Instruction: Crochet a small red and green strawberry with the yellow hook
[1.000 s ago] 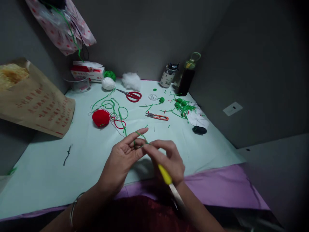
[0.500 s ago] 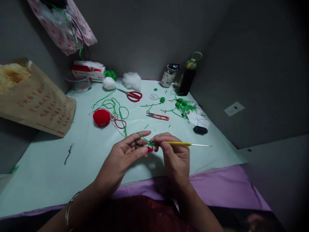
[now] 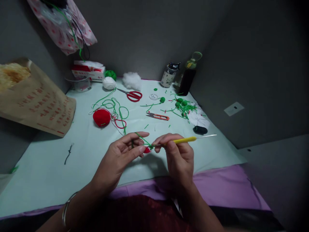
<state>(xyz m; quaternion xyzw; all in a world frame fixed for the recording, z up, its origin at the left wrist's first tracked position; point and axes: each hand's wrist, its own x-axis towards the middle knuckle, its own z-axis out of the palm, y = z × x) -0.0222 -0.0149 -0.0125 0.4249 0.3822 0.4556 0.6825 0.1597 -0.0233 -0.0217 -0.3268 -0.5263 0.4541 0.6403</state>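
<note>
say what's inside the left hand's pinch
The left hand pinches a small red crochet piece, green yarn running over its forefinger. The right hand holds a yellow crochet hook against it. Fingertips cover most of the piece, so its shape cannot be seen.

Yellow crochet hook (image 3: 184, 140), green yarn (image 3: 144, 140)

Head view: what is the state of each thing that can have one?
Left hand: pinching small red crochet piece
Right hand: gripping yellow-handled metal crochet hook
Green yarn strand: draped over left forefinger
Red-handled steel scissors: closed, lying flat
Dark bottle with green lid: upright, capped
</note>
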